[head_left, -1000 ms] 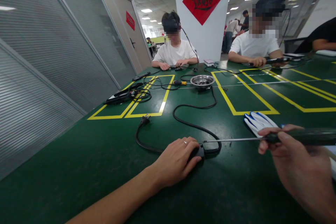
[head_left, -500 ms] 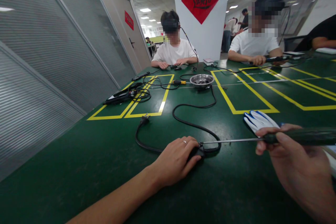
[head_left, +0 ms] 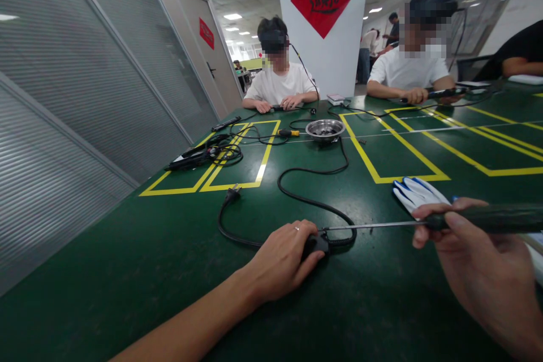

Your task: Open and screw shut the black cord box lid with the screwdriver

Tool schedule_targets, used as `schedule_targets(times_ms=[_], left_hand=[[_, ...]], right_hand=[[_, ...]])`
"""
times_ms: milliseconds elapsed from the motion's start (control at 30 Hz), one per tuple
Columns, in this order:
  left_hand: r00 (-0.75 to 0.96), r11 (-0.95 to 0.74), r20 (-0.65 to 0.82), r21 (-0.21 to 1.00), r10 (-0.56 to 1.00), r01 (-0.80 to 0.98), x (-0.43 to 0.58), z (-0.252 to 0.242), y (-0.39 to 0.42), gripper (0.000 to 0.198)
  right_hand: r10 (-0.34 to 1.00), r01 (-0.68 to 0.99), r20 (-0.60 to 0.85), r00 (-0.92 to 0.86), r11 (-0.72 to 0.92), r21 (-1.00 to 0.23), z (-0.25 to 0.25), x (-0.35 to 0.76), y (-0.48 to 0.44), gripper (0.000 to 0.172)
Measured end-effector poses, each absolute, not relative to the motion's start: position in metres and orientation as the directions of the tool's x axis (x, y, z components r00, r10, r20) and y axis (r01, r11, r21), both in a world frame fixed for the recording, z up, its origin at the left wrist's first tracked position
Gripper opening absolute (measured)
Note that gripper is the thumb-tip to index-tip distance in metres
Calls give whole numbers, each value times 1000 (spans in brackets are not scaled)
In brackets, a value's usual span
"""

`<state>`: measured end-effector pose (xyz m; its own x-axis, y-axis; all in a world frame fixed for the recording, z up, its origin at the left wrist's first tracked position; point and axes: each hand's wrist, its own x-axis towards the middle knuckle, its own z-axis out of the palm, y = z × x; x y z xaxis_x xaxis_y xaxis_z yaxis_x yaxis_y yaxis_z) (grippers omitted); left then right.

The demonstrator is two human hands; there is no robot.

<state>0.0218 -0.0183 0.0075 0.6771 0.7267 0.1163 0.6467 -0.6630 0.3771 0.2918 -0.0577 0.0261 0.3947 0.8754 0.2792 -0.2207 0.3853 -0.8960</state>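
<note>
A small black box on a power cord lies on the green table, with my left hand closed over it and the fingers wrapped round its sides. My right hand grips the dark handle of a long screwdriver, held almost level. Its thin metal shaft points left and the tip meets the box's upper edge by my left fingertips; the exact contact is too small to make out. The box's cord runs left to a two-pin plug. Another cord curves away from its right end.
White-and-blue gloves lie beyond my right hand. A metal bowl with small dark pieces stands mid-table, a yellow-handled screwdriver beside it. Bundled black cables lie at the left. Two people sit across the table, which has yellow tape outlines.
My left index finger has drawn back slightly, baring more of the black box. The screwdriver tip stays at the box's edge. Across the table, a person's hands have shifted a little.
</note>
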Motion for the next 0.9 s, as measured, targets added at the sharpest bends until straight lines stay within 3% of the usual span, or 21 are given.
schedule_targets(times_ms=[567, 900], left_hand=[[673, -660, 120, 382, 730, 647, 22, 7, -19, 25], [721, -707, 142, 396, 678, 587, 22, 10, -18, 36]], right_hand=[[884, -207, 295, 362, 384, -900, 19, 293, -60, 17], [878, -202, 318, 359, 405, -892, 19, 294, -59, 16]])
